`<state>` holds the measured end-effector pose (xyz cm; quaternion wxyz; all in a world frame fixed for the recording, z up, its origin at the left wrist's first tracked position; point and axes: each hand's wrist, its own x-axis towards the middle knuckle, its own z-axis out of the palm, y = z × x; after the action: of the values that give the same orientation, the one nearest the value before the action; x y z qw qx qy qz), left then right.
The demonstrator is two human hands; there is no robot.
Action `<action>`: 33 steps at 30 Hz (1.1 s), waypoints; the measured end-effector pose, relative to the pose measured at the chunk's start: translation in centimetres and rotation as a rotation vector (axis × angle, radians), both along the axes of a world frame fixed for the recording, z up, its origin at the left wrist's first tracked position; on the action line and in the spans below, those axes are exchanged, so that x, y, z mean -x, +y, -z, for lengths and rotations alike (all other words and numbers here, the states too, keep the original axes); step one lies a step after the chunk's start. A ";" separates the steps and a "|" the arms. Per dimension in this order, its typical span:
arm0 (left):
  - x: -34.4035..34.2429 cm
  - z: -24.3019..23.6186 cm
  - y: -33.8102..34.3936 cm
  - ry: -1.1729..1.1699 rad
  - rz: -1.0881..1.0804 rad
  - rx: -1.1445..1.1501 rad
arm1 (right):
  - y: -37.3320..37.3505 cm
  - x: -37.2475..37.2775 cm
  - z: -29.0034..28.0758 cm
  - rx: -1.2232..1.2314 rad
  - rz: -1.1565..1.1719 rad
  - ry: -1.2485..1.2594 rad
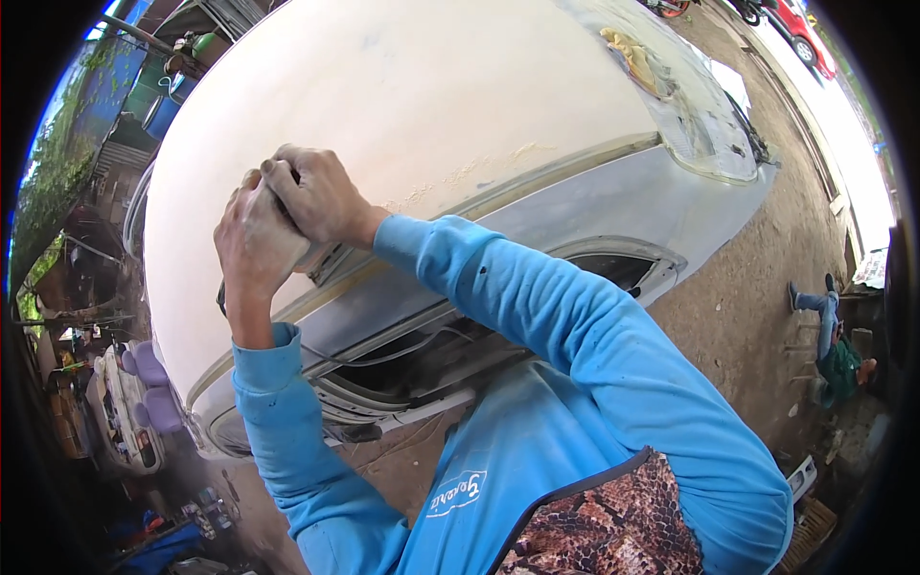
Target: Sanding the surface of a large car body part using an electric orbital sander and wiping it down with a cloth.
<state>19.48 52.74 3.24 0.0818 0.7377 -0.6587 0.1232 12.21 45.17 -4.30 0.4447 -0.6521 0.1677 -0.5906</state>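
Observation:
My left hand (251, 238) and my right hand (321, 195) are closed together, the right partly over the left, above the roof edge of a car. Both grip a tool that is mostly hidden beneath them. A small part of the tool (329, 261) shows below my right wrist, but its kind cannot be made out. A thin grey hose (383, 361) runs below my hands, across the side window opening. The car's roof (422, 86) is coated in matte cream-white, with yellowish crumbs (460, 177) of residue scattered near its edge.
A yellowish cloth (632, 59) lies on the windscreen area, which is covered with masking sheet (704, 125). Purple seats (149, 369) and another vehicle (125, 407) stand at left. A person (839, 355) sits at far right. A red car (803, 36) is beyond.

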 end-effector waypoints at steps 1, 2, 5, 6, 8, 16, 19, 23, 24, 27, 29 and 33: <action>-0.3 -0.1 0.1 -0.006 -0.023 -0.026 | 0.1 -0.5 0.1 -0.047 -0.025 -0.016; -0.3 -0.2 -0.1 -0.011 -0.044 -0.052 | -0.1 -0.6 0.3 -0.094 -0.047 -0.031; 0.3 0.2 -1.0 0.002 0.015 -0.020 | -0.7 0.6 0.1 -0.135 -0.030 -0.020; 0.8 0.2 -1.5 0.000 0.019 -0.019 | -1.1 1.3 0.1 -0.133 -0.026 -0.022; 2.2 0.2 -3.2 -0.022 0.109 0.012 | -2.5 3.2 0.0 -0.116 0.022 -0.029; 9.7 0.8 -10.7 -0.019 0.314 -0.051 | -7.1 13.1 0.5 -0.051 0.296 0.062; 12.8 0.7 -12.8 -0.010 0.344 -0.027 | -7.4 18.7 3.4 -0.075 0.443 0.098; 11.7 1.1 -18.5 -0.054 0.309 -0.053 | -4.8 27.3 7.0 -0.049 0.728 0.361; 11.0 0.9 -19.9 -0.061 0.270 -0.077 | -4.0 28.8 7.8 -0.037 0.778 0.407; 8.1 0.7 -23.5 -0.020 0.171 -0.033 | -2.5 31.7 9.7 -0.002 0.835 0.457; 6.3 0.1 -26.0 -0.042 0.111 -0.075 | -2.2 33.1 10.8 0.001 0.866 0.539; -0.2 -0.4 -29.0 -0.098 -0.028 -0.139 | -2.4 33.0 10.5 0.082 0.846 0.597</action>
<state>19.64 23.71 3.60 -0.0036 0.7439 -0.6585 0.1142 -20.76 42.79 -14.81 0.0739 -0.6843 0.5129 -0.5130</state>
